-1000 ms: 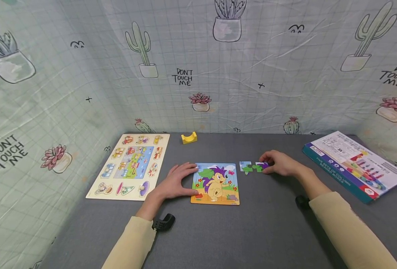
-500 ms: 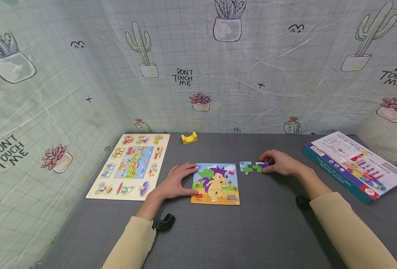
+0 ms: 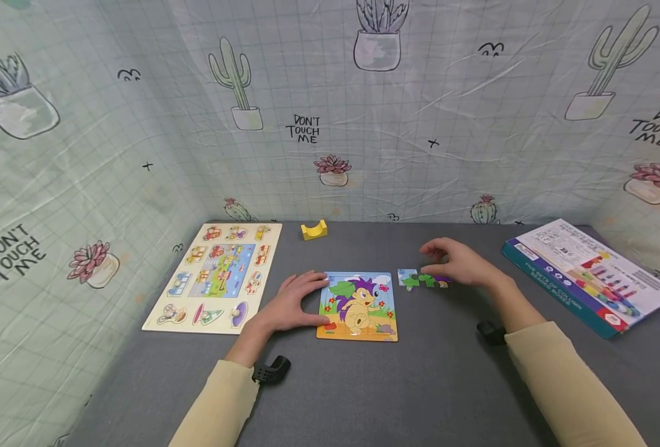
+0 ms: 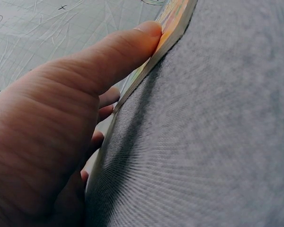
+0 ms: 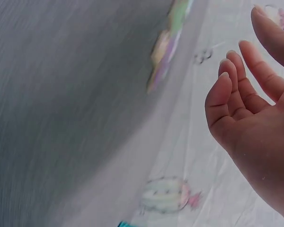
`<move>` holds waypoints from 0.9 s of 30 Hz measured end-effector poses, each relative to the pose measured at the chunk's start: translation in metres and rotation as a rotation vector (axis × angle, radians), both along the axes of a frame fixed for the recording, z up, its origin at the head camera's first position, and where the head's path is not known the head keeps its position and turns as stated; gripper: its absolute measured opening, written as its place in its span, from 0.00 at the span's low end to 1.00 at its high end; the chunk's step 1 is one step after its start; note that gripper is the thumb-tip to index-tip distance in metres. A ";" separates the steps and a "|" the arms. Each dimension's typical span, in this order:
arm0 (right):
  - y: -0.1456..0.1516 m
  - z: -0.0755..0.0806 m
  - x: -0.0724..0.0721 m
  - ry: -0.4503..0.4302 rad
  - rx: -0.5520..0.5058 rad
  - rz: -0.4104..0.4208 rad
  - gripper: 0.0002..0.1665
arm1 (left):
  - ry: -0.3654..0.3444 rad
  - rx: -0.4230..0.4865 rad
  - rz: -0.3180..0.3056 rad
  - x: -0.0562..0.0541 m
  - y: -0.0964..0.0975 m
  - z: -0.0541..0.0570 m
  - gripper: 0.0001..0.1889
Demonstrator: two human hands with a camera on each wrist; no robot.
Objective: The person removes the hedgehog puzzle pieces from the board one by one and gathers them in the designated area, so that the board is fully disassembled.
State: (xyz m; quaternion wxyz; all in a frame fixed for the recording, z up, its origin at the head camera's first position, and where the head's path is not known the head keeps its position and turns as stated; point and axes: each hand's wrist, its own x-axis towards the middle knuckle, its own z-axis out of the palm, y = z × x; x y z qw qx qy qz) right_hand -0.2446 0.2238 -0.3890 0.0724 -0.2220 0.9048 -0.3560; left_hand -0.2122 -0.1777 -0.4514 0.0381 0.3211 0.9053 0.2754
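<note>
Puzzle pieces (image 3: 423, 280) under raised, empty right hand (image 3: 456, 263); left hand (image 3: 292, 304) steadies puzzle board (image 3: 357, 305).

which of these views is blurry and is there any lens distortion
Right wrist view: motion-smeared, the loose puzzle pieces streaked, only the right hand fairly sharp. Left wrist view: left hand soft, very close, the grey table slightly smeared. Head view: sharp, evenly lit, wide-angle bowing at the edges.

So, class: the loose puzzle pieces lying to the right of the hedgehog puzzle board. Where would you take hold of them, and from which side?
Take the loose puzzle pieces one at a time, pinching across opposite edges from above. They lie flat on the grey table, so no side face offers a hold. The right hand hovers open over them, while the left hand rests on the hedgehog puzzle board.
</note>
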 end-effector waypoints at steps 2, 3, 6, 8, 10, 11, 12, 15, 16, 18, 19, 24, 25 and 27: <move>-0.010 0.001 0.001 0.003 -0.018 0.008 0.26 | -0.002 0.002 0.000 0.000 0.000 0.000 0.44; -0.016 0.001 0.002 0.005 -0.024 0.013 0.26 | -0.002 0.001 0.000 0.000 0.000 -0.001 0.44; -0.033 0.000 0.003 -0.001 -0.046 0.024 0.27 | 0.000 0.000 0.000 0.000 -0.001 -0.001 0.44; -0.045 -0.001 0.004 -0.012 -0.057 0.031 0.27 | 0.004 -0.002 0.000 -0.001 -0.001 -0.002 0.44; -0.057 -0.002 0.005 -0.028 -0.066 0.040 0.28 | 0.005 -0.003 0.001 -0.001 0.000 -0.002 0.44; -0.062 -0.003 0.005 -0.036 -0.068 0.049 0.28 | 0.004 -0.003 0.002 -0.001 0.000 -0.002 0.44; -0.068 -0.004 0.005 -0.042 -0.070 0.062 0.28 | 0.004 -0.003 0.003 -0.001 0.000 -0.001 0.44; -0.081 -0.006 0.005 -0.056 -0.064 0.095 0.29 | -0.001 -0.003 0.004 -0.001 0.000 0.000 0.44; -0.084 -0.007 0.005 -0.059 -0.057 0.101 0.29 | -0.001 -0.003 0.005 -0.001 0.000 -0.001 0.44; -0.089 -0.010 0.004 -0.065 -0.034 0.108 0.30 | -0.002 0.000 0.004 -0.001 0.000 0.000 0.44; -0.091 -0.012 0.004 -0.068 -0.015 0.109 0.30 | -0.004 0.001 0.005 -0.001 0.000 -0.001 0.44; -0.096 -0.018 0.003 -0.068 0.090 0.118 0.29 | -0.001 -0.002 0.009 -0.001 -0.001 -0.001 0.44; -0.097 -0.019 0.003 -0.062 0.109 0.122 0.28 | 0.002 -0.004 0.009 -0.001 -0.001 -0.001 0.44; -0.098 -0.019 0.005 -0.054 0.134 0.128 0.28 | 0.003 -0.007 0.010 -0.002 0.000 -0.002 0.43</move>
